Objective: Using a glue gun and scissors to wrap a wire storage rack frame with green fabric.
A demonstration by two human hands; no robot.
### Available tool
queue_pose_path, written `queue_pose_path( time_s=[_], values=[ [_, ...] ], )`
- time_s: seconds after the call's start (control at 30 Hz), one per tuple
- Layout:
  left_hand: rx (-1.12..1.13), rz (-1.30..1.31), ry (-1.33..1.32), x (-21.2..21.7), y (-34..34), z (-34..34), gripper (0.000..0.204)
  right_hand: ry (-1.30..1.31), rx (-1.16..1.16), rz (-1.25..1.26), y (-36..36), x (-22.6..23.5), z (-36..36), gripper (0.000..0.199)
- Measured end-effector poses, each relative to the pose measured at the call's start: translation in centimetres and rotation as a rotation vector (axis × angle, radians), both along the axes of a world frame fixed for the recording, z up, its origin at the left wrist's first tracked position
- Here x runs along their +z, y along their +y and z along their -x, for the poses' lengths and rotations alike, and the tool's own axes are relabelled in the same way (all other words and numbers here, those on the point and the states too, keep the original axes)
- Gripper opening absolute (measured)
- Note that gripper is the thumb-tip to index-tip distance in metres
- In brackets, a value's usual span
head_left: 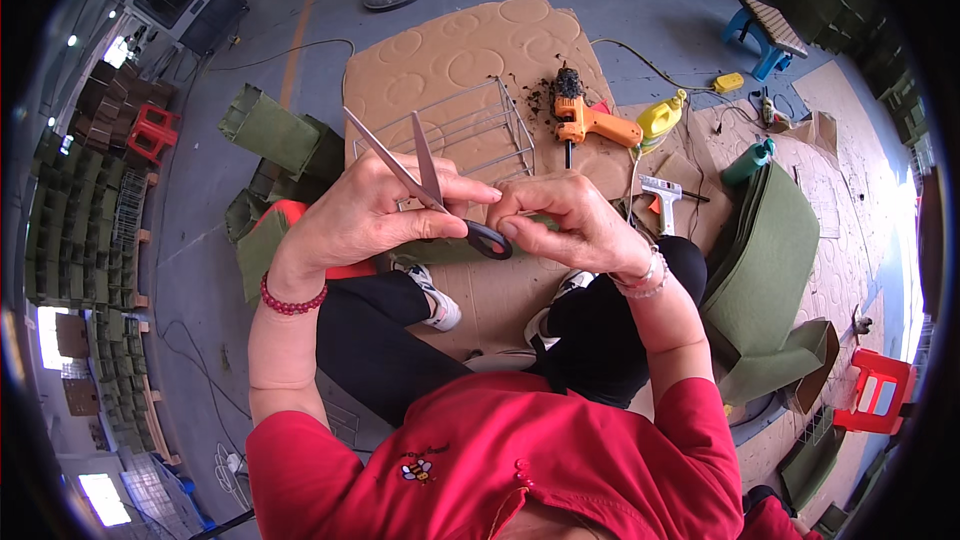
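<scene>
My left hand is closed on a pair of scissors, whose blades stand apart and point up and away to the left. The black handle loops hang out below its fingers, toward my right hand. My right hand has its thumb and fingers pinched together just beside the loops, its fingertips close to those of the left. What the pinch holds, if anything, is too small to make out. Partly hidden behind both hands, a wire frame rests on a cardboard sheet, with green felt below it.
An orange hot-air or glue gun lies on the cardboard, near a yellow bottle and a pale glue gun. Green felt sheets and a teal bottle are at right. Green felt boxes stand left; cords cross the floor.
</scene>
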State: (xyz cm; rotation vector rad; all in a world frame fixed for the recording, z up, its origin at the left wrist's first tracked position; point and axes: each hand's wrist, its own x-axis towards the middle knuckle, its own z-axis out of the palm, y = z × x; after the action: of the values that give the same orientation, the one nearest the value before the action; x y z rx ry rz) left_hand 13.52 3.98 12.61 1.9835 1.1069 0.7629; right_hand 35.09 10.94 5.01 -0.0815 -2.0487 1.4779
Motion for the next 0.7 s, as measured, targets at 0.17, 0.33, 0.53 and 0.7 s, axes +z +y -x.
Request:
queue_pose_path(
  time_s=[0.17, 0.33, 0.53, 0.7],
  values=[
    [-0.031, -0.032, -0.007, 0.2, 0.6, 0.3, 0.039, 0.074, 0.094, 0.178, 0.1, 0.1, 0.2, 0.017],
    [-0.037, -0.039, -0.018, -0.4, 1.0, 0.6, 0.038, 0.023, 0.067, 0.133, 0.2, 0.0, 0.1, 0.020],
    [-0.045, -0.007, 0.029, -0.4, 1.6, 0.6, 0.037, 0.045, 0.043, 0.094, 0.6, -0.4, 0.2, 0.017],
    [-0.087, 0.017, -0.021, -0.8, 2.3, 0.5, 0.037, 0.017, 0.060, 0.242, 0.7, -1.0, 0.3, 0.018]
  ],
)
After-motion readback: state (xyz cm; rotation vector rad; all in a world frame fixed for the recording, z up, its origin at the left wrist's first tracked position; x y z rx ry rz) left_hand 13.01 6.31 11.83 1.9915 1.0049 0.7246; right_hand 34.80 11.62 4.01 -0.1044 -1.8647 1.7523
